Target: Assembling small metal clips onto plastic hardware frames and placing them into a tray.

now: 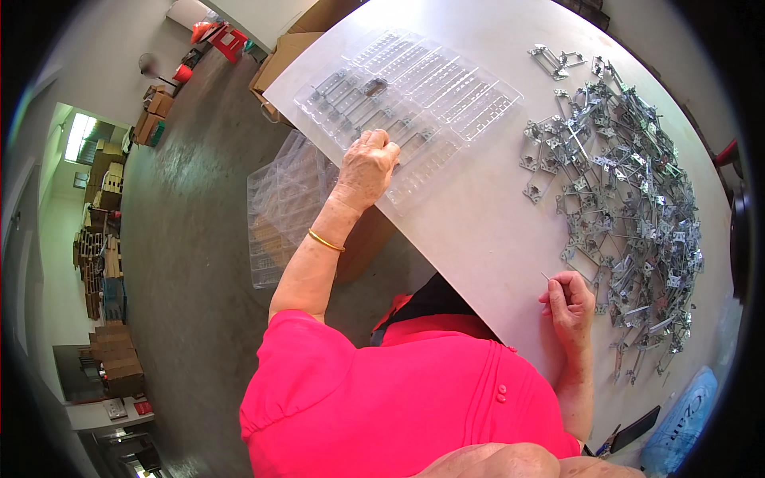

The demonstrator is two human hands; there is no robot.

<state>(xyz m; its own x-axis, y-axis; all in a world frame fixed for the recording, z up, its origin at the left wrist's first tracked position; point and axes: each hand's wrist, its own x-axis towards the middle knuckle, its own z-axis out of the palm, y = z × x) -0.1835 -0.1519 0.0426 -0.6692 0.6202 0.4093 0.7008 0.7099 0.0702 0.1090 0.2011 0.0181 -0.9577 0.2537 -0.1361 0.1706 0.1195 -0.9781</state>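
- Head view: looks down on a white table point(470, 231), set at a slant and bent toward the rim by the wide lens.
- Reaches with the left hand point(368, 166) over the near side of a clear plastic tray point(492, 111), bending the fingers downward beside a row of slim metal parts point(344, 99) in its compartments.
- Cannot tell, with the back of that hand in the way, about any part pinched beneath the fingertips.
- Pinches a thin rod point(546, 276) between thumb and forefinger of the right hand point(569, 304), curling the other fingers in, near the table's edge.
- Just to the right of that hand, a large tangled pile of metal brackets point(637, 183), silvery and heaped along the table's right side; near its top, slightly apart, a small cluster of brackets point(555, 62).
- Below the table's left edge, more clear trays point(283, 199) beside a brown cardboard box point(362, 248).
- Wears a bright pink shirt point(358, 398) and, on the left wrist, a gold bangle point(327, 241).
- Farther left, across a grey floor point(199, 239), stacked cartons point(115, 350) and, toward the top, a red stool point(229, 41).
- At lower right, a blue plastic package point(681, 418).
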